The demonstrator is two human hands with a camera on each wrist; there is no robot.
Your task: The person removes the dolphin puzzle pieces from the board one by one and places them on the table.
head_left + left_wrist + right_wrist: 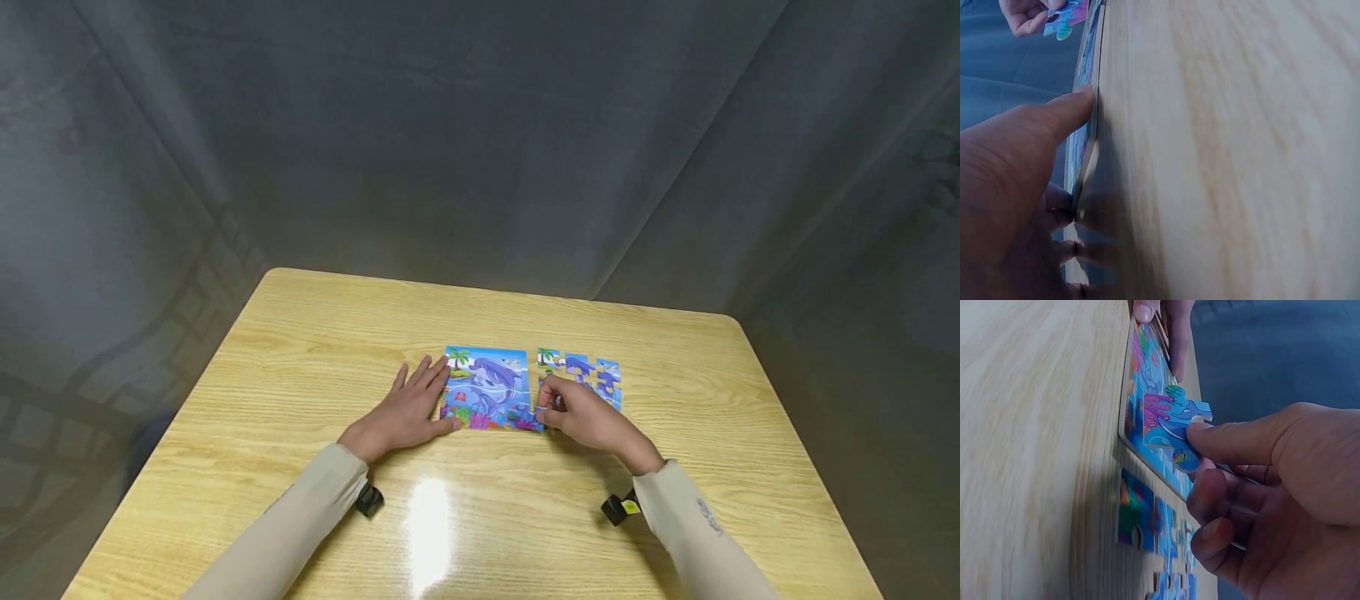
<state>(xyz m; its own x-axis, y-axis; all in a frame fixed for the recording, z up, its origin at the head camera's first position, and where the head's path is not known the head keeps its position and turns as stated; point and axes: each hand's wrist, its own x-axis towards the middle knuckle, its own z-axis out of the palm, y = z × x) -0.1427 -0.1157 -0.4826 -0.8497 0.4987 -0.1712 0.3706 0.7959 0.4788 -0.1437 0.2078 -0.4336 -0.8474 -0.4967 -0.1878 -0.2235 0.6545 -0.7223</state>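
A dolphin jigsaw puzzle board lies on the wooden table, with palm tree, sea and coral printed on it. My left hand rests at its left side, fingers spread, thumb touching the near left corner. Between thumb and fingers my right hand pinches a puzzle piece showing pink coral and part of a dolphin. That piece is tilted and overlaps the board's near right corner in the right wrist view. The left wrist view also shows the held piece beyond the board.
Several loose puzzle pieces lie to the right of the board, partly hidden behind my right hand. The wooden table has rounded far corners. A dark grey curtain hangs behind and at both sides.
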